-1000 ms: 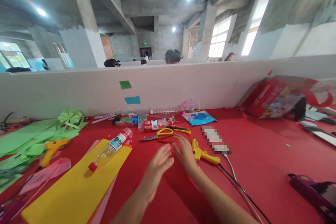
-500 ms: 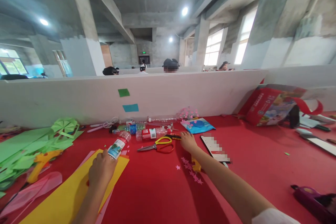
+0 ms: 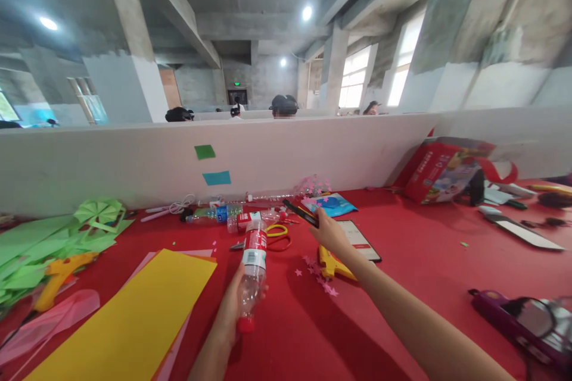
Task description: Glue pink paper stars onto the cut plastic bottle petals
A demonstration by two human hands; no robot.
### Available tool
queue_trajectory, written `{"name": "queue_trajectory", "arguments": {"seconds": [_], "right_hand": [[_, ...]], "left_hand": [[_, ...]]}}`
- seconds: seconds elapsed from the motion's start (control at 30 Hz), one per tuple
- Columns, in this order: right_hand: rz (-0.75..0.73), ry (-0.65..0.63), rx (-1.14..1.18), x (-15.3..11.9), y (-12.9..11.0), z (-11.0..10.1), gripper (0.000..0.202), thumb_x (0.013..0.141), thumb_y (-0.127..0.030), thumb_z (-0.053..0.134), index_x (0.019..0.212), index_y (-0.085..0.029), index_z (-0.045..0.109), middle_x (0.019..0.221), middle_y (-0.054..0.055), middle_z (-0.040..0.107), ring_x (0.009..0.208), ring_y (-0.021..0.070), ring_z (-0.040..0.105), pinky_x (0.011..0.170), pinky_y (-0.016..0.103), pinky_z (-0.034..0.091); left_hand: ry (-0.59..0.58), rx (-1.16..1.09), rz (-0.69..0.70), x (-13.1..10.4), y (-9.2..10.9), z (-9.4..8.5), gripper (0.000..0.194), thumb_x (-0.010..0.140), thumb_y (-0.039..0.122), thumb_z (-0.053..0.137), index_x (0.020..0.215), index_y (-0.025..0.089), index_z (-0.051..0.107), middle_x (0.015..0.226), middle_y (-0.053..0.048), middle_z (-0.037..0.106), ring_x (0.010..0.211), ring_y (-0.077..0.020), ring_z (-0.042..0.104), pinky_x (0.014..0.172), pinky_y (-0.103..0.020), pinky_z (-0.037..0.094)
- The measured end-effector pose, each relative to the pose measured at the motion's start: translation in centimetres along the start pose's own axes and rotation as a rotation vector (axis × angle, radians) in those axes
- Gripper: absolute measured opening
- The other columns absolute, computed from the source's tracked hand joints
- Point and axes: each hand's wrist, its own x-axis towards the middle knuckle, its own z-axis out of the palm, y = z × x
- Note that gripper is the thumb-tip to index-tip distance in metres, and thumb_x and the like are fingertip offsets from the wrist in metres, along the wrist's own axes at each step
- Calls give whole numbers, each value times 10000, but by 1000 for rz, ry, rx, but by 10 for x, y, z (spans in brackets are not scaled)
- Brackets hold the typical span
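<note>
My left hand (image 3: 233,300) is wrapped round the lower part of a clear plastic bottle (image 3: 255,253) with a red and white label. The bottle is tilted above the red table, its red cap pointing down towards me. My right hand (image 3: 329,231) grips a dark utility knife (image 3: 300,212) that points up and left; whether its blade is out I cannot tell. Just behind the bottle lie scissors (image 3: 279,243) with yellow and red handles, partly hidden. Below my right wrist are a yellow glue gun (image 3: 331,264) and pink paper stars (image 3: 322,281).
Yellow paper sheets (image 3: 134,309) lie at left, beside green paper (image 3: 40,244) and another glue gun (image 3: 60,277). More bottles (image 3: 223,213) line the white partition (image 3: 268,155). A phone (image 3: 363,241), a red bag (image 3: 442,172) and a purple tool (image 3: 513,321) are at right.
My left hand has brought the bottle right and towards me from over the yellow paper, turning its cap downward. My right hand has lifted the utility knife off the table.
</note>
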Motion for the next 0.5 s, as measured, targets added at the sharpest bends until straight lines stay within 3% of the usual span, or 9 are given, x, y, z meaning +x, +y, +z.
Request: {"name": "queue_trajectory", "arguments": {"seconds": [0.1,0.2,0.37,0.5], "right_hand": [[10,-127,266,-41,-2,10,245,835,-171,534,1078,-182,507,772,-13,640,666,148,636,606,268,512],[39,-257,532,-73,-5,33,139,735,-209,550,844,-208,463,559,-65,570,518,137,598,489,223,460],[88,-331,898,-99,-6,54,214,710,-396,494,813,-229,410,521,-94,479,356,83,416,351,188,300],[103,-396,1074,-109,-7,51,305,720,-493,481,821,-205,467,643,-32,568,447,96,512,427,221,416]], "left_hand": [[-7,-28,21,-6,-1,0,327,927,355,436,878,79,604,653,-83,709,504,-155,671,458,-221,530],[-21,-37,41,-15,-3,4,312,924,344,446,926,76,604,684,-91,718,532,-170,684,485,-239,549],[-23,-39,84,-23,-5,6,306,914,360,463,977,95,603,748,-92,727,607,-187,704,546,-258,569],[-17,-33,76,-22,-6,7,283,920,320,456,967,82,601,736,-92,721,604,-184,701,549,-257,567]]}}
